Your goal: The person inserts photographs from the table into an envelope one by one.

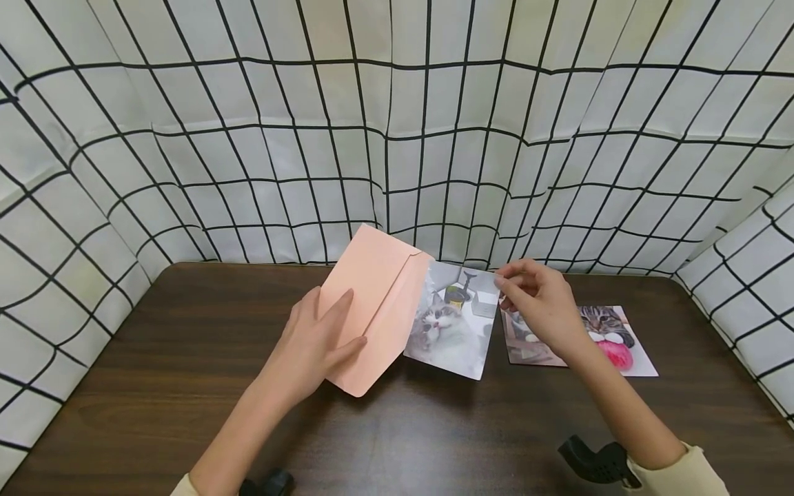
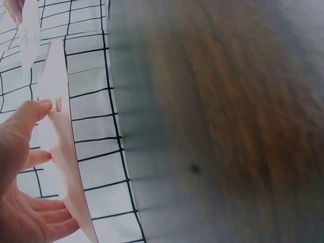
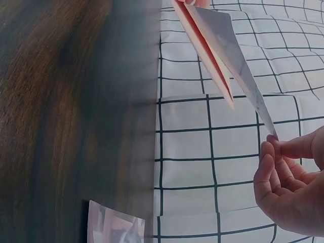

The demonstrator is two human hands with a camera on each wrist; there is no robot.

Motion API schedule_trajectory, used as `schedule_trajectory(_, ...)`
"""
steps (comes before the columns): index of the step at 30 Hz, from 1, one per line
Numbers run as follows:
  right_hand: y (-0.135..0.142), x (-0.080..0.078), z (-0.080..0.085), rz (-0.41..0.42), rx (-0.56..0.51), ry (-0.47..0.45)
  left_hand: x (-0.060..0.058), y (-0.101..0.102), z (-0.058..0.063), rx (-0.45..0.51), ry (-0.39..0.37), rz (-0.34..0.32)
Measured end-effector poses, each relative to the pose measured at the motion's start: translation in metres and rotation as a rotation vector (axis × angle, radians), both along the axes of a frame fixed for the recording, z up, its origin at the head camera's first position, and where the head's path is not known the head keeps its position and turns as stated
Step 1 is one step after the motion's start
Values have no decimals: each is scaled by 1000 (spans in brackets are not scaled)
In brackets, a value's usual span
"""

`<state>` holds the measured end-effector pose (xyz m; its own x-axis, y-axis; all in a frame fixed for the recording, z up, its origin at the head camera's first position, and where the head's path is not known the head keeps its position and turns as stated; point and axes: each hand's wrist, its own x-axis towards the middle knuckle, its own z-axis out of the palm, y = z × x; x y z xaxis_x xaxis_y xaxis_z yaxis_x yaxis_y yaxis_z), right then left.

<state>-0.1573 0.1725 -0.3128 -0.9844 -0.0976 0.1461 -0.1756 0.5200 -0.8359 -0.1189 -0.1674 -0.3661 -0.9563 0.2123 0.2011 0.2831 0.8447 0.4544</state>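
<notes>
In the head view my left hand holds a pale pink envelope by its left part, tilted above the table. From the left wrist view, the thumb and fingers grip the envelope along its sides. My right hand pinches the upper right corner of a photo print showing a fluffy pale cat. The print's left edge lies against the envelope's flap side. Thumb and fingertips meet on the print's corner in the right wrist view, where the print slants away from the envelope.
Two more cat prints lie on the dark wooden table at the right: one with a pink ball, another partly hidden under my right hand. A white cloth wall with black grid lines surrounds the back and sides.
</notes>
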Motion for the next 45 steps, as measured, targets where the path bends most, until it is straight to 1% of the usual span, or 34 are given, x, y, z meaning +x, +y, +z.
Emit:
schedule_trajectory(6, -4, -1, -1, -27, -24, -18, -2, 9, 4, 9, 17, -7)
schedule_trajectory(11, -8, -1, -2, -43, -43, -41, -4, 16, 3, 26, 27, -13)
schedule_trajectory(18, -12, -2, -4, -65, -58, -46, -7, 22, 3, 29, 40, -12)
schedule_trajectory(27, -20, 0, -8, -80, -162, -86, -8, 26, 3, 43, 49, -10)
schedule_trajectory(36, -24, -2, -12, -79, -216, -101, -8, 28, 0, 30, 95, -26)
schedule_trajectory(42, -27, 0, -15, -86, -224, -123, -8, 29, 0, 23, 107, -28)
schedule_trajectory(45, -29, 1, -15, -82, -257, -134, -9, 30, -1, 19, 113, -32)
